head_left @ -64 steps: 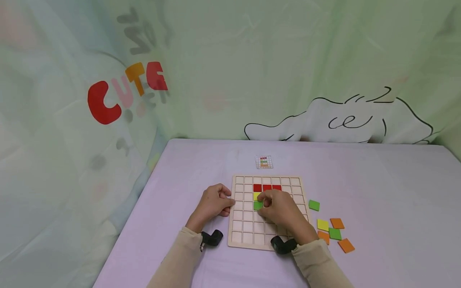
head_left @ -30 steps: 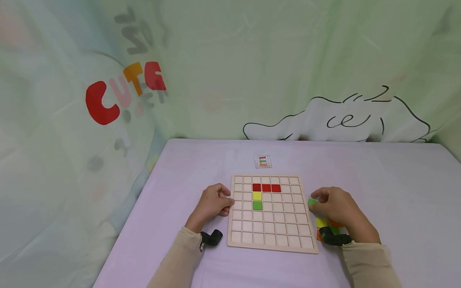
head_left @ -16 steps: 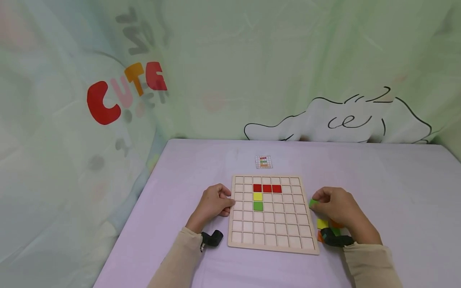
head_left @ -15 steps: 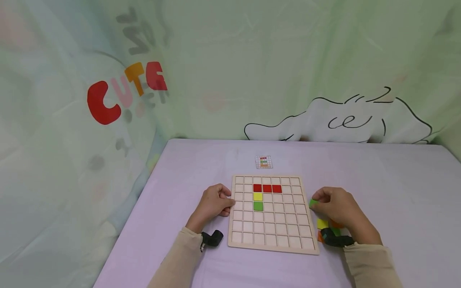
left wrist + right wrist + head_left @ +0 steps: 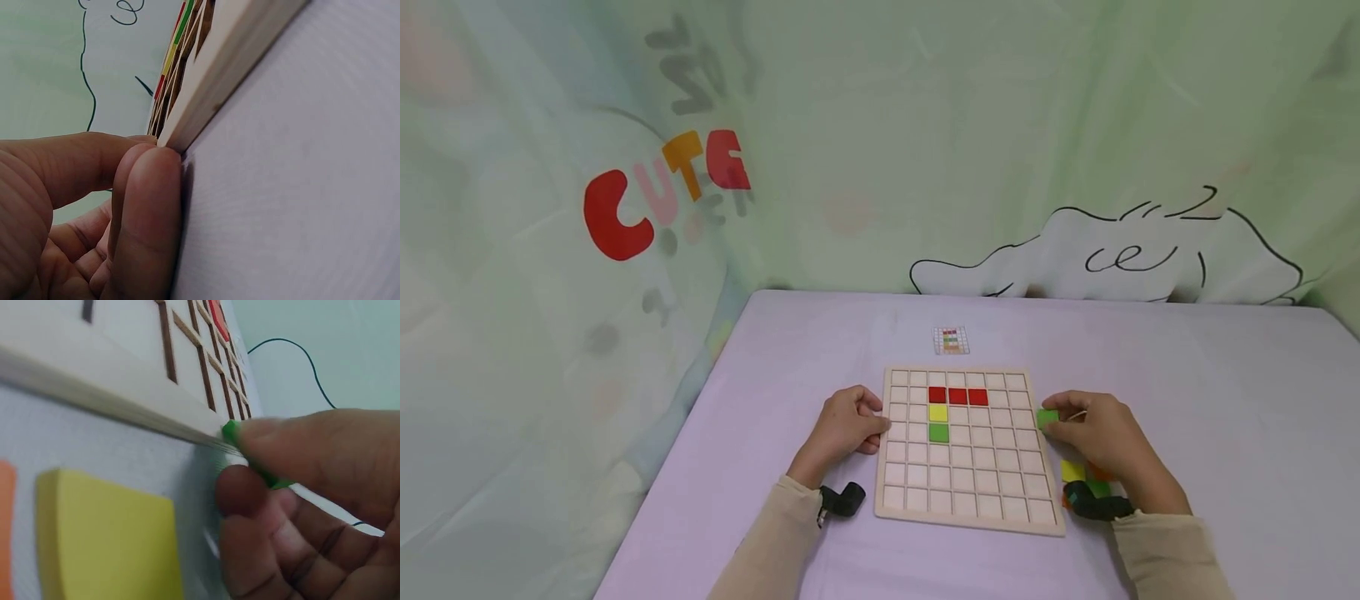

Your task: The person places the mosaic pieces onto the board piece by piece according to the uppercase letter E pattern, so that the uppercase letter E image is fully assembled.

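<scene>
A wooden grid board (image 5: pixel 985 482) lies on the table, with a row of red tiles (image 5: pixel 957 397), a yellow tile (image 5: pixel 937 413) and a green tile (image 5: pixel 938 433) set in its cells. At the board's left edge, my left hand (image 5: pixel 838 429) holds the rim between thumb and finger; the left wrist view shows the fingertips against that rim (image 5: pixel 212 81). Just off the right edge, my right hand (image 5: pixel 1105 429) pinches a loose green tile (image 5: pixel 1047 418) between thumb and fingers. In the right wrist view this green tile (image 5: pixel 231 432) is mostly covered by the fingers.
A small pattern card (image 5: pixel 951 340) with a coloured grid lies beyond the board. Below my right hand are loose tiles: a yellow one (image 5: pixel 1072 472), a green one (image 5: pixel 1099 488) and orange ones, partly hidden by the wrist camera (image 5: pixel 1093 502). A printed curtain (image 5: pixel 850 167) hangs behind the table.
My right hand has gone from the board's middle to the right side and taken hold of the loose green tile, now tilted up. My left hand stays at the board's left edge.
</scene>
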The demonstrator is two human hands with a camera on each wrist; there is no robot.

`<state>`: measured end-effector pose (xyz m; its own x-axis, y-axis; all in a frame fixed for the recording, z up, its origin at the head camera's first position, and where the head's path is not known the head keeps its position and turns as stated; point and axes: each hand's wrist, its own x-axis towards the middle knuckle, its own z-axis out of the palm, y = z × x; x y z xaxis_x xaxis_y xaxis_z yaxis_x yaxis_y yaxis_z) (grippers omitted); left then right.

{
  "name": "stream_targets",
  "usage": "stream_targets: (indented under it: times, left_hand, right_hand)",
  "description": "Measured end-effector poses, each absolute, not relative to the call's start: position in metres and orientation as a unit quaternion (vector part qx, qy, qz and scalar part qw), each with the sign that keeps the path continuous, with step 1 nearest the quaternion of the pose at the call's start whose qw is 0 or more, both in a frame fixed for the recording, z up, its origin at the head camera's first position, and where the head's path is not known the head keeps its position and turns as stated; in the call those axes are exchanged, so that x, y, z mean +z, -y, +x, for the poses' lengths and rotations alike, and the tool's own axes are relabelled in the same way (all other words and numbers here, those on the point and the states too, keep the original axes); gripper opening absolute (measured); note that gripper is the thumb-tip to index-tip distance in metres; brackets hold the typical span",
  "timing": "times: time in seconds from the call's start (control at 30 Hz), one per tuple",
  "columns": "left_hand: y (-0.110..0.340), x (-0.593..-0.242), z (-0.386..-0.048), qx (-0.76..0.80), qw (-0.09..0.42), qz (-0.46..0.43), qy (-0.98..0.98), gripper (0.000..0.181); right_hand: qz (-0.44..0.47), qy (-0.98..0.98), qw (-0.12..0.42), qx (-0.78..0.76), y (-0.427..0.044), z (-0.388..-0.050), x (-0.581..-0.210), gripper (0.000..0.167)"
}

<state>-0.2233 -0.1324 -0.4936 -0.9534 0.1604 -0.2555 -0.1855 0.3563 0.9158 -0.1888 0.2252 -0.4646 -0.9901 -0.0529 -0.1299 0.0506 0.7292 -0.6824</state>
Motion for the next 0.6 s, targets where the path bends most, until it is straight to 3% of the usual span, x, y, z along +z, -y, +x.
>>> stream_targets:
  times: [0.13,0.6]
  left_hand:
    - [0.1324,-0.494,-0.2232,0.567,0.153,-0.01,-0.809,0.021]
    - [0.133,-0.494,-0.224,0.575,0.149,0.001,-0.804,0.021]
  right_hand:
    - [0.0,-0.93,0.084,-0.357,-0.2265,-0.1911,-0.4637,0.037]
    - [-0.01,-0.949,0.053,-0.311,-0.228,-0.1931,-0.4672,0.032]
